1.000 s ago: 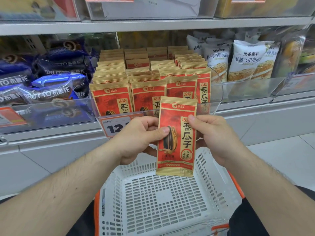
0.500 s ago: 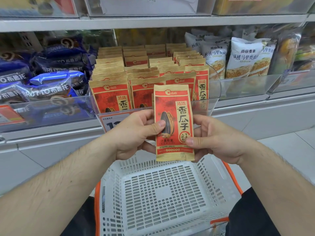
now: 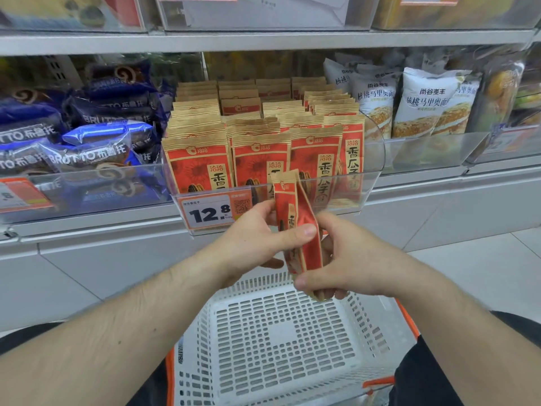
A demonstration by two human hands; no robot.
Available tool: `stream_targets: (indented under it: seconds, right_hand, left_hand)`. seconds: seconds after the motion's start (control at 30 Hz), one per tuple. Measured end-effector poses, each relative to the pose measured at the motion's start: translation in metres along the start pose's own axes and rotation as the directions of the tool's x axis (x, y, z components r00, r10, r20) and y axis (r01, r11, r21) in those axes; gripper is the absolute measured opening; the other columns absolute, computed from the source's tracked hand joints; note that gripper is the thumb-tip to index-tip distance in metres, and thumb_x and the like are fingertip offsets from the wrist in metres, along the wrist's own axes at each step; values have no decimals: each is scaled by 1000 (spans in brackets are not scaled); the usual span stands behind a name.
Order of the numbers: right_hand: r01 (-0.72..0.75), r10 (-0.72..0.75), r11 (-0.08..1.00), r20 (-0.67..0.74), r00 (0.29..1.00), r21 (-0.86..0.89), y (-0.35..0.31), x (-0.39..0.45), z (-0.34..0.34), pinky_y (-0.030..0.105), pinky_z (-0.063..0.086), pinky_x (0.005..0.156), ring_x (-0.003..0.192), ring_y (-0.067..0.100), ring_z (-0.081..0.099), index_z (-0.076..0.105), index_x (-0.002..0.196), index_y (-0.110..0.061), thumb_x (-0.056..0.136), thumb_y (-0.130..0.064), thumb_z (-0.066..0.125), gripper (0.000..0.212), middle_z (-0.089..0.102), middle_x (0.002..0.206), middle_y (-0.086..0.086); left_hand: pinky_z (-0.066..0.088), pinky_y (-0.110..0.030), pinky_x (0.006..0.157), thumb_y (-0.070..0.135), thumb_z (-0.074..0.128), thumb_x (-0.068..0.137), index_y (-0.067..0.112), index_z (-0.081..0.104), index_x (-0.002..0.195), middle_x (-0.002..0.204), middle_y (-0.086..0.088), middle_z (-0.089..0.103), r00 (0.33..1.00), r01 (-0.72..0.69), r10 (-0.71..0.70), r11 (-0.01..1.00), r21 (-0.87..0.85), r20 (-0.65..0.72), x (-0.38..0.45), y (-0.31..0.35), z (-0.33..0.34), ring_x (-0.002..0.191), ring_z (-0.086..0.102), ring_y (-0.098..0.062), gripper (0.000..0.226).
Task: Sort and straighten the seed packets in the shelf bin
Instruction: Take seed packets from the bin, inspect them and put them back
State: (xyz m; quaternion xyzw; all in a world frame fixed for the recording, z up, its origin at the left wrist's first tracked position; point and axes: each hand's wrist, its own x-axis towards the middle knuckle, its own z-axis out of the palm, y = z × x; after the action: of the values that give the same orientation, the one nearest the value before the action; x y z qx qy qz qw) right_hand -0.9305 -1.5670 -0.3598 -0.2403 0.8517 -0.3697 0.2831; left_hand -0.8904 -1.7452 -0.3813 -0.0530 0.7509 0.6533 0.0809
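Just below the centre of the frame, both hands hold one red seed packet (image 3: 297,227) over a white basket (image 3: 281,341). The left hand (image 3: 251,238) pinches it at mid-height, thumb across the near face and fingers curled behind. The right hand (image 3: 336,262) grips the bottom end with fingers curled round it. The packet stands nearly upright, its long axis vertical and leaning slightly left, turned so one edge faces the camera. The clear shelf bin (image 3: 371,159) with rows of matching packets (image 3: 257,153) sits directly above and behind the hands. The top end points toward the bin's front lip, so the return likely goes up and forward, the left hand being nearer the front row.
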Motion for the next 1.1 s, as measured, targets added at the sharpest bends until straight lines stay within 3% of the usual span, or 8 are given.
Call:
stream_targets:
  seconds: [0.1, 0.2, 0.27, 0.4, 0.5, 0.63, 0.87, 1.1]
  right_hand:
    - [40, -40, 999, -15, 999, 22, -1, -2, -4, 35, 58, 56, 63, 24, 72, 53, 105, -23, 69, -34, 86, 50, 72, 77, 6]
    - [149, -127, 983, -187, 974, 106, -1, -1, -11, 30, 52, 49, 56, 22, 69, 57, 96, -20, 83, -35, 73, 26, 69, 73, 4]
    - [230, -192, 966, -274, 942, 115, -1, 1, -10, 29, 49, 47, 50, 19, 65, 60, 88, -19, 91, -30, 63, 13, 68, 68, 0]
    - [266, -236, 962, -303, 923, 60, 1, 5, -1, 27, 50, 49, 47, 10, 62, 58, 74, -15, 100, -16, 47, 28, 61, 52, -7]
    - [274, -230, 957, -324, 918, 95, 2, 9, 5, 29, 49, 46, 45, 12, 61, 56, 71, -9, 100, -12, 44, 31, 60, 51, 1]
    - [274, -189, 926, -307, 933, 261, 0, 10, 7, 27, 41, 43, 43, 16, 56, 51, 74, 1, 102, -9, 42, 31, 60, 60, 24]
    - [277, -181, 891, -279, 943, 359, -3, 8, 5, 25, 37, 40, 39, 15, 51, 50, 70, -6, 102, -5, 40, 33, 56, 54, 11]
    - [271, -175, 902, -289, 941, 337, 0, 9, 5, 26, 39, 41, 40, 14, 53, 53, 73, -4, 103, -9, 42, 32, 59, 52, 3]
  left_hand:
    - [61, -52, 83, 55, 83, 48, 27, 64, 113, 108, 8, 69, 999, 20, -20, 1000, 9, 26, 0, 0, 1, 96, 73, -21, 73]
    - [59, -55, 86, 53, 85, 48, 26, 61, 120, 110, 6, 66, 996, 55, -58, 997, 49, 61, 1, -3, 1, 96, 74, -22, 80]
    - [59, -55, 87, 47, 86, 54, 29, 61, 118, 106, 6, 66, 994, 57, -63, 997, 61, 94, 1, -4, 2, 96, 74, -23, 71]
    - [58, -55, 87, 37, 81, 72, 30, 63, 116, 99, 10, 69, 989, 51, -58, 997, 49, 136, 0, -3, 3, 97, 72, -20, 48]
    - [59, -56, 83, 45, 73, 74, 22, 64, 118, 104, -5, 72, 984, 33, -32, 999, -2, 174, 0, -1, 0, 102, 69, -24, 50]
    - [58, -46, 71, 48, 62, 76, 19, 70, 102, 101, -15, 71, 956, 51, -5, 987, -150, 292, -1, -1, -4, 96, 69, -27, 40]
    - [57, -44, 74, 49, 58, 77, 21, 73, 93, 100, -11, 71, 930, 92, -8, 973, -211, 367, 2, -3, -2, 94, 66, -25, 36]
    - [57, -56, 78, 43, 58, 83, 12, 72, 99, 101, -13, 69, 940, 183, -107, 959, -215, 323, 1, -2, 0, 96, 65, -32, 37]
